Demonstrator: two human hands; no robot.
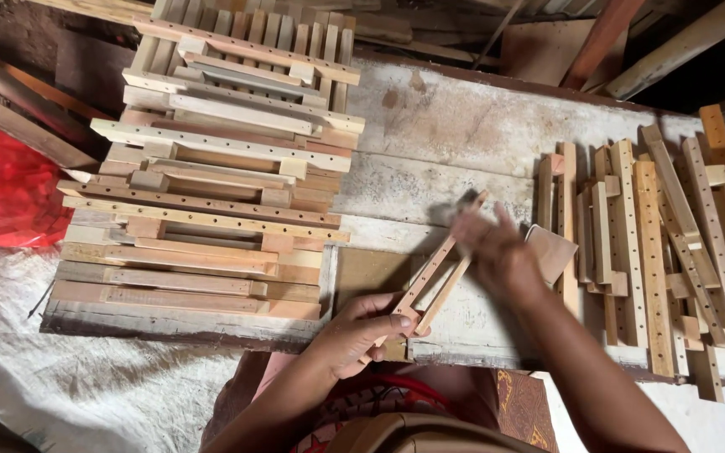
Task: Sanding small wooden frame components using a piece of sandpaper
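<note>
At the near middle of the bench, a small frame of thin wooden slats lies slanted, its near end pinched in the left hand and its far end pointing up and to the right. The left hand is closed on it, thumb on top and fingers curled beneath. The right hand is blurred over the far end of the slats; it seems to press or rub there with the fingers spread, but I cannot tell whether it grips anything. A small brown sheet, perhaps sandpaper, shows just beside that hand.

The slat piece looks light, stiff and dry, with a row of drilled holes along one strip. Being so thin, it would likely snap or split at the holes if bent, so the sound place to hold it is near the joined end, where the left hand has it, with the length resting on the bench.

To the left stands a tall stack of finished frames, laid crosswise in layers. To the right lies a spread of loose slat pieces, side by side. Far left, a red plastic bag rests against dark planks; white sacking covers the near edge.
</note>
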